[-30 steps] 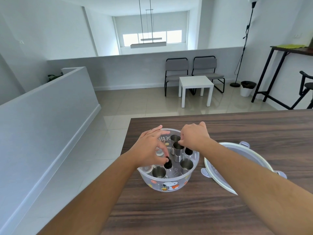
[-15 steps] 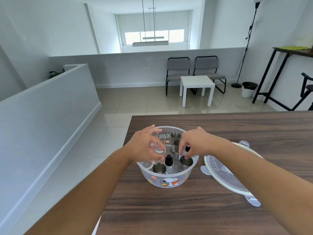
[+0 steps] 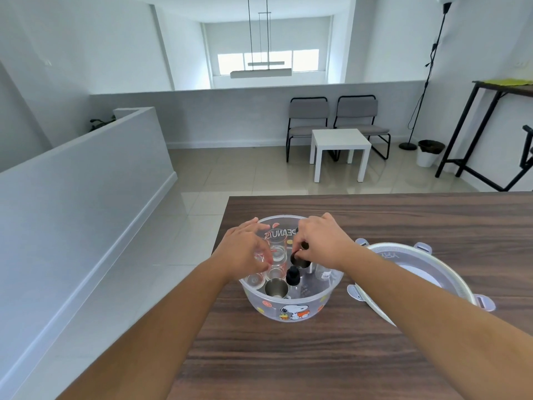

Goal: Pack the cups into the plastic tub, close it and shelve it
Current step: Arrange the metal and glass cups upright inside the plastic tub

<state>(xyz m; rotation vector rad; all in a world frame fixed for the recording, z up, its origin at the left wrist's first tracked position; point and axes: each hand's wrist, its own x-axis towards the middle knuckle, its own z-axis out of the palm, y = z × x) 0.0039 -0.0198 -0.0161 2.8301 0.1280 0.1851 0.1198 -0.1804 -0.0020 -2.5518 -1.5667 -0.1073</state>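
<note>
Tub: we are looking down into the clear plastic tub [image 3: 291,308], which is standing open near the left edge of the wooden table [image 3: 288,356].
Left hand: our left hand [image 3: 245,249] is reaching in over the tub's left side, fingers curling around a clear glass [image 3: 277,251]; the palm is hiding much of the grip, so we are reading it as a hold.
Right hand: our right hand [image 3: 323,241] is pinching the rim of a tilted steel cup [image 3: 300,259] between thumb and fingertips, above the tub's middle.
Other contents: a second steel cup [image 3: 276,287] is standing upright at the near wall, a black-capped bottle [image 3: 292,277] just beside it; the clear glasses behind are blending together, and we cannot count them.
Lid: the lid [image 3: 415,272] is lying on the table just right of the tub, our right forearm covering its near part.
</note>
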